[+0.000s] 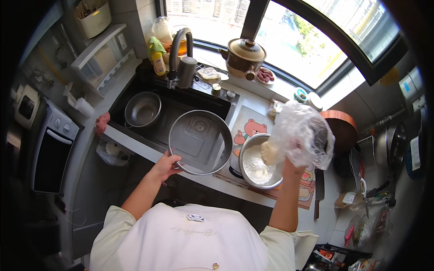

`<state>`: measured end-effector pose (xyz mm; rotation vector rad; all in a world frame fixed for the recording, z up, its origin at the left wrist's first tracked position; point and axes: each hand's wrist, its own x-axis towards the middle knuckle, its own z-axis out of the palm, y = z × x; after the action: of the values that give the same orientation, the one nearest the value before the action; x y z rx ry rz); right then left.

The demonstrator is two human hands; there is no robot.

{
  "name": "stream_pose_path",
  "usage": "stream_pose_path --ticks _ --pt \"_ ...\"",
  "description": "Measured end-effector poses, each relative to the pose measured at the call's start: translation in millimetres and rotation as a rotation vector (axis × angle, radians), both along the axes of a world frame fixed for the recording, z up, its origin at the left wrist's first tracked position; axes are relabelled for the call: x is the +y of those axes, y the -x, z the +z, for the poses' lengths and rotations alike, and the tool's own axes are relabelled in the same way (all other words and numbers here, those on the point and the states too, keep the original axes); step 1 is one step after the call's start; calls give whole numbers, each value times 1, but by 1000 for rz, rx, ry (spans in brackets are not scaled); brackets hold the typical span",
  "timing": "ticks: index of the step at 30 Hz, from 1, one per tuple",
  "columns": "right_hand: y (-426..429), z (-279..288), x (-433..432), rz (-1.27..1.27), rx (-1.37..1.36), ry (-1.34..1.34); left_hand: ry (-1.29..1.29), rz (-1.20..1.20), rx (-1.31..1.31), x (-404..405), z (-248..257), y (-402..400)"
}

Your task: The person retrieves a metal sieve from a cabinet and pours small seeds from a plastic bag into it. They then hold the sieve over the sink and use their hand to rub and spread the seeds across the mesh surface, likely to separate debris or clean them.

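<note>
My left hand (166, 166) grips the rim of a round metal sieve (221, 166), held over the sink's front edge. The sink's drain shows through its fine mesh. A steel mixing bowl (243, 162) of white flour (256, 166) stands to the right on a mat printed with a cartoon bear (255, 128). Above the bowl's right side, my right hand (294, 161) holds a clear, crumpled plastic bag (298, 125), which partly hides the fingers. A pale beige mass (269, 153) shows at the bag's lower left, over the flour; I cannot tell whether it is inside the bag.
A metal basin (142, 110) sits in the dark sink (162, 98) under a faucet (174, 50). On the windowsill stand a lidded clay pot (245, 57) and a plate of reddish food (265, 75). A cleaver (319, 189) lies right of the mat, near a round wooden board (339, 127).
</note>
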<state>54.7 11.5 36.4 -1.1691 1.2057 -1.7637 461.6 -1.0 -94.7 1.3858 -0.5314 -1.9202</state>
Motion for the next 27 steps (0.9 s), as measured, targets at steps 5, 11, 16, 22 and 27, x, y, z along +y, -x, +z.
stream_pose_path --ticks 5,11,16,22,27 --pt "-170 -31 -60 436 964 -31 61 -52 -5 -21 11 -11" --pt "-219 -72 -70 489 677 -440 39 -9 91 -41 0 -85" --pt "-267 -113 -114 169 1146 -211 113 -20 75 -52 -14 -113" --pt "-293 -136 -135 248 911 -388 79 -23 49 -72 -9 -129" --pt "-279 -96 -135 27 839 -425 -13 -56 82 -80 -24 -144"
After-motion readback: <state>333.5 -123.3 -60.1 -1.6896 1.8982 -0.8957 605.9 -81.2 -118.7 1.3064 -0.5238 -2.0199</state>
